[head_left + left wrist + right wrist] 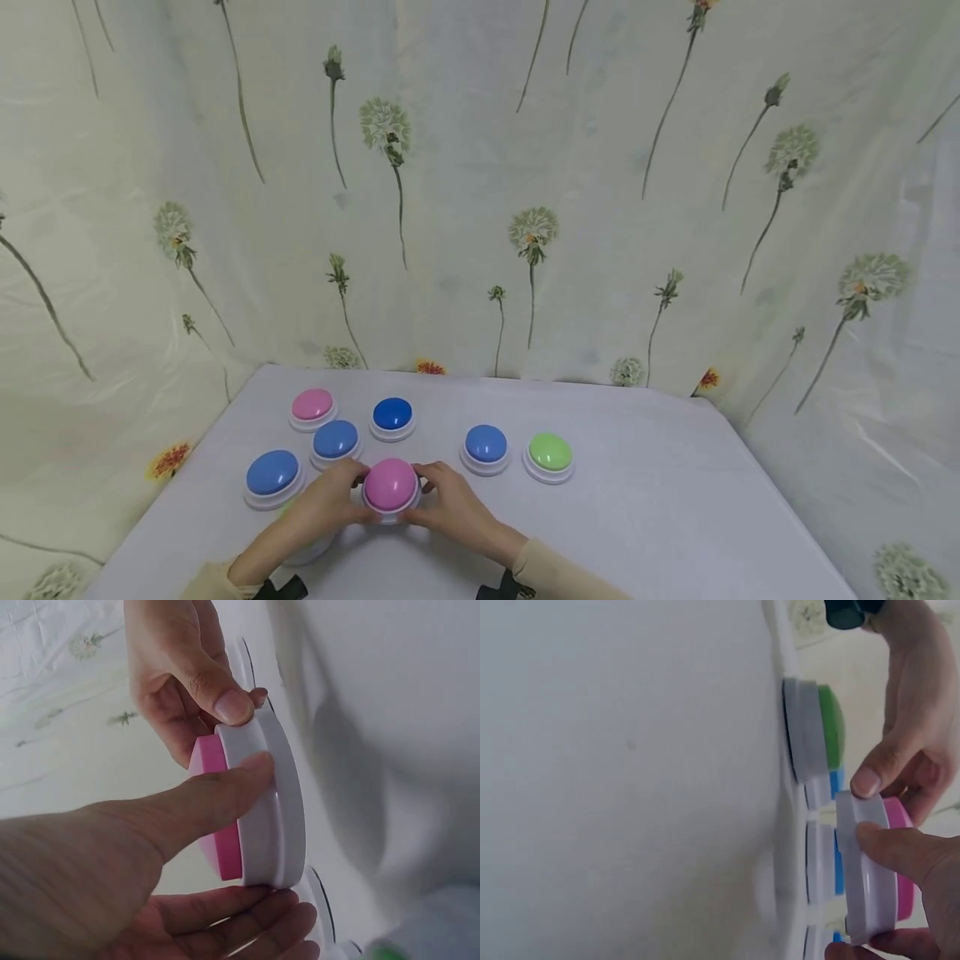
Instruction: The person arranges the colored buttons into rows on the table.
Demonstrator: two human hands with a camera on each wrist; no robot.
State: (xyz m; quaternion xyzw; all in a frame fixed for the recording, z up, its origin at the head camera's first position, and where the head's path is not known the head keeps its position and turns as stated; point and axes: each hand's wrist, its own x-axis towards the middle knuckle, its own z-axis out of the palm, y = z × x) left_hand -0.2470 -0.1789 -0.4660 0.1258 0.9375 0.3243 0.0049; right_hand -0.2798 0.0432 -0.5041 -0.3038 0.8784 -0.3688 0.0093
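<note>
Both hands hold a pink-domed push button (391, 484) with a white round base, near the front of the table. My left hand (333, 500) grips its left side, thumb on the base in the left wrist view. From the right side, my right hand (456, 510) pinches the base (870, 892) between thumb and fingers. The button is lifted off the tabletop, its shadow beside it in the left wrist view. Under my left forearm sits a green button (832, 727), mostly hidden in the head view.
Left of the hands stand blue buttons (272, 473) (335, 439), with a pink one (312, 405) and a darker blue one (392, 414) behind. Right of them are a blue button (486, 444) and a green one (551, 452). A flowered curtain (450, 208) hangs behind the white table (675, 517).
</note>
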